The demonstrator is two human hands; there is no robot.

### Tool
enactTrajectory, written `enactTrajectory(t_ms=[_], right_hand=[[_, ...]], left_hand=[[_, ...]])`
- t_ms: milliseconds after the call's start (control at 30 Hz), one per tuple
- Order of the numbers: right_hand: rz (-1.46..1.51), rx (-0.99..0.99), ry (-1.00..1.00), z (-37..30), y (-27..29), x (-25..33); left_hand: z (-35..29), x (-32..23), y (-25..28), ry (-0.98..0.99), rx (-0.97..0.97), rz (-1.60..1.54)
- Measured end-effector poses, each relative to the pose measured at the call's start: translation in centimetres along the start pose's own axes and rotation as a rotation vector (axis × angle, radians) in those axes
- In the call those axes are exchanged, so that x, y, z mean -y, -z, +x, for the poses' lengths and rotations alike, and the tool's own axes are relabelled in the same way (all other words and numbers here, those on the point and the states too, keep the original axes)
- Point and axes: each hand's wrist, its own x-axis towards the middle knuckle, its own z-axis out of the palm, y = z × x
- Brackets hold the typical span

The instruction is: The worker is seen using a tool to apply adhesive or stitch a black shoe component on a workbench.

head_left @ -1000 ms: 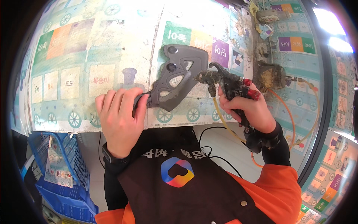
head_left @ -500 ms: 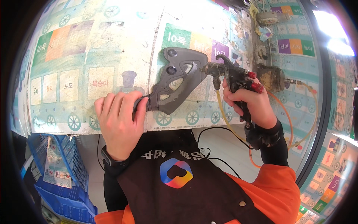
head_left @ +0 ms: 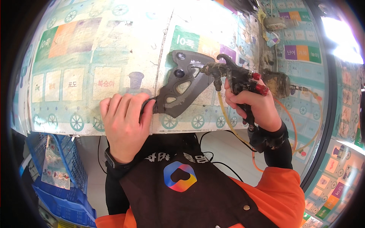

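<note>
A flat dark grey molded part (head_left: 194, 89) with several cutouts and two round dark bosses lies slantwise over the table. My left hand (head_left: 127, 127) is closed round its narrow lower end; the fingers hide that end. In my right hand (head_left: 262, 110) is a black spray gun (head_left: 237, 74) with red knobs, gripped by its handle. Its nozzle points left, over the wide upper end of the grey part, near the upper cutout. A yellow hose (head_left: 224, 110) hangs from beneath the gun's front. I cannot make out any spray.
Printed sheets cover the worktable (head_left: 83, 81). Behind the gun sits a grimy cylinder (head_left: 277, 81) with a hose fitting. An orange hose (head_left: 295, 125) loops down beside my right forearm. Blue plastic baskets (head_left: 64, 203) stand below the table at lower left. Black cables trail over the floor.
The spray gun's nozzle has moved left relative to the grey part, from its right edge to over its upper end. My left hand keeps its hold.
</note>
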Motion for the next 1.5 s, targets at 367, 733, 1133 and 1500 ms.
enactTrajectory(t_ms=[367,733,1133,1500], right_hand=[[-0.051,0.096,0.002,-0.1,-0.2,-0.4],[-0.002,0.034,-0.068,-1.5,-0.3,-1.1],[-0.021,0.144,-0.046,-1.2,-1.6,-0.1],[-0.050,0.146,-0.103,-1.5,-2.2,-1.0]], left_hand=[[-0.1,0.2,-0.1,-0.021,-0.007,0.015],[-0.1,0.1,0.0,-0.018,-0.014,0.014],[-0.3,0.1,0.1,0.007,0.000,0.011],[-0.3,0.2,0.1,0.001,0.001,0.002]])
